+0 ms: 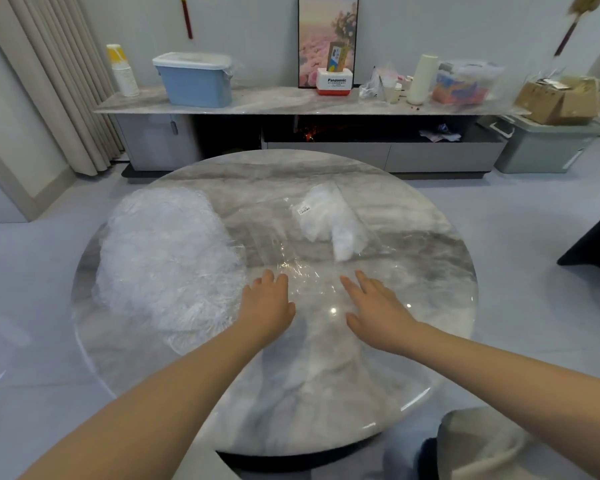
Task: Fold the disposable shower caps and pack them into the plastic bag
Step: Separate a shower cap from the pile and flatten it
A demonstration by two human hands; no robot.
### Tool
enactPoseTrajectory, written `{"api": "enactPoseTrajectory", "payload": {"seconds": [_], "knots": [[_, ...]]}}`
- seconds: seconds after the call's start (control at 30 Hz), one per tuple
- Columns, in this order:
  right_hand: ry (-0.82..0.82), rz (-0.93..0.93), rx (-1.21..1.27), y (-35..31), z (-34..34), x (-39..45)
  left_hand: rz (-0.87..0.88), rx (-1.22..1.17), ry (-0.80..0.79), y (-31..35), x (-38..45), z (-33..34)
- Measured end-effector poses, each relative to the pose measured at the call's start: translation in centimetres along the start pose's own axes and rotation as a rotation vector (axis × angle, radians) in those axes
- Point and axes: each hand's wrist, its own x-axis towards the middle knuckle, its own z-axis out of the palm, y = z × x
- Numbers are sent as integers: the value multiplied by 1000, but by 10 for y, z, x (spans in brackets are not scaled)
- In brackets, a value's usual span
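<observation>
Both hands flat on clear film at centre of round marble table (430, 237).

Left hand (267, 306) palm down, fingers straight, just right of heaped pile of shower caps (167, 261). Right hand (378, 313) palm down, fingers spread on the same crinkled shower cap (312, 289). Plastic bag (326, 223) beyond, barcode label on top, white folded caps inside. Sideboard (274, 102) behind, blue lidded bin (196, 79) on it.

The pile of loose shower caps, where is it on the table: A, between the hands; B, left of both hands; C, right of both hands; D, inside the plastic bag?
B: the pile of shower caps lies beyond and beside the left hand, away from the right hand.
</observation>
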Motion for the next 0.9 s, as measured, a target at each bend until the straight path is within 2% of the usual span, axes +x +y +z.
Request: {"api": "enactPoseTrajectory", "payload": {"seconds": [0.2, 0.4, 0.7, 0.9], "knots": [[-81, -93, 9, -23, 12, -26, -178, 193, -135, -29, -30, 4], [-120, -153, -36, -43, 19, -22, -222, 280, -108, -66, -43, 14], [-119, -186, -76, -50, 18, -22, -191, 86, 87, -80, -44, 16], [-111, -195, -60, -46, 16, -31, -326, -224, 3, -82, -44, 23]]}}
